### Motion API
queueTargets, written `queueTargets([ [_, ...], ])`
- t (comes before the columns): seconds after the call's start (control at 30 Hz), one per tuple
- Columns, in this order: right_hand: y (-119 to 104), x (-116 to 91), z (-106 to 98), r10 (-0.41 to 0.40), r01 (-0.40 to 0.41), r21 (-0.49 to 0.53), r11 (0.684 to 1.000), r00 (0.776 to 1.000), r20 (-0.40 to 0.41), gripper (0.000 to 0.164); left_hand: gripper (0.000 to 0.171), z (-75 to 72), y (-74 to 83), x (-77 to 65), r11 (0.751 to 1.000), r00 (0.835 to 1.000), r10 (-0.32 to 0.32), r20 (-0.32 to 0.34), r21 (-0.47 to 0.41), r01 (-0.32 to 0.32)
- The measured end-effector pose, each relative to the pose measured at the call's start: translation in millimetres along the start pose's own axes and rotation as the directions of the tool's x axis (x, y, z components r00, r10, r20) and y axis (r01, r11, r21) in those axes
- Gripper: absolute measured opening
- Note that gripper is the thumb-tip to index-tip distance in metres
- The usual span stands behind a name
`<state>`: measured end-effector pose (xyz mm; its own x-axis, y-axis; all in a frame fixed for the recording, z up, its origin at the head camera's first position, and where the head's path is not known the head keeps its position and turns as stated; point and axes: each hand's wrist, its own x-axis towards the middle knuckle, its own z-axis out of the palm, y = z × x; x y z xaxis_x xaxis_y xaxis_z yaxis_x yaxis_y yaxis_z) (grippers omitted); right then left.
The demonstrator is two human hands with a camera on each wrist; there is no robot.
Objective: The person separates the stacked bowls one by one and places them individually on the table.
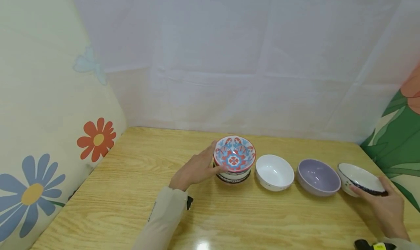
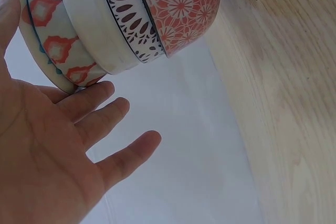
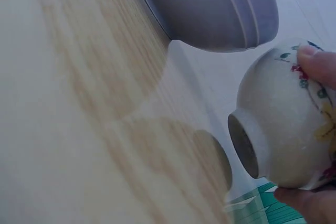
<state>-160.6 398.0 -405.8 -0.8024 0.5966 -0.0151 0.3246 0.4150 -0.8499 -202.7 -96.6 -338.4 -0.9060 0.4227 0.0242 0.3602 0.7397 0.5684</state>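
Note:
At the table's middle stands a stack of bowls, topped by a red-and-blue patterned bowl [image 1: 234,154]. Below it, a bowl with a dark petal pattern [image 2: 128,17] and a pink floral bowl [image 2: 184,9] show in the left wrist view. My left hand [image 1: 196,168] rests against the stack's left side, fingers spread and fairly straight, thumb by the top bowl's near rim. At the far right my right hand [image 1: 385,202] grips a white bowl with painted flowers [image 3: 283,114], thumb and fingers on opposite sides. That bowl is tilted and raised off the table, its foot showing.
Between the stack and the held bowl stand a white bowl [image 1: 275,172] and a purple bowl [image 1: 319,177], in a row. The wooden table [image 1: 131,206] meets a pale cloth [image 1: 210,60] behind. Flower-printed fabric [image 1: 32,126] hangs at the left.

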Motion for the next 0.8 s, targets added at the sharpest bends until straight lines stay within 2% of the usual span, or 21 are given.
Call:
queueTargets([
  [0.23, -1.6, 0.5, -0.9, 0.026, -0.026, -0.029, 0.999, 1.000, 0.007, 0.099, 0.097, 0.0, 0.4, 0.1, 1.000, 1.000, 0.004, -0.009, -0.005, -0.004],
  [0.4, -0.8, 0.2, -3.0, 0.006, -0.005, -0.038, 0.999, 0.999, 0.032, 0.100, 0.097, 0.2, 0.7, 0.1, 1.000, 1.000, 0.001, -0.010, -0.004, -0.001],
  [0.5, 2.0, 1.8, -4.0, -0.038, 0.041, -0.062, 0.997, 0.998, 0.059, 0.097, 0.097, -0.1, 1.3, -0.3, 1.000, 1.000, -0.001, -0.010, 0.005, 0.001],
  [0.6, 5.5, 3.7, -5.0, -0.095, 0.103, -0.102, 0.989, 0.992, 0.087, 0.088, 0.097, -0.4, 1.6, -0.3, 1.000, 1.000, -0.002, -0.008, 0.010, 0.002],
  [0.8, 10.9, 1.4, -8.7, -0.174, 0.198, -0.160, 0.967, 0.973, 0.152, 0.092, 0.097, -0.1, 1.2, -1.2, 1.000, 1.000, -0.009, -0.002, 0.007, 0.009],
])
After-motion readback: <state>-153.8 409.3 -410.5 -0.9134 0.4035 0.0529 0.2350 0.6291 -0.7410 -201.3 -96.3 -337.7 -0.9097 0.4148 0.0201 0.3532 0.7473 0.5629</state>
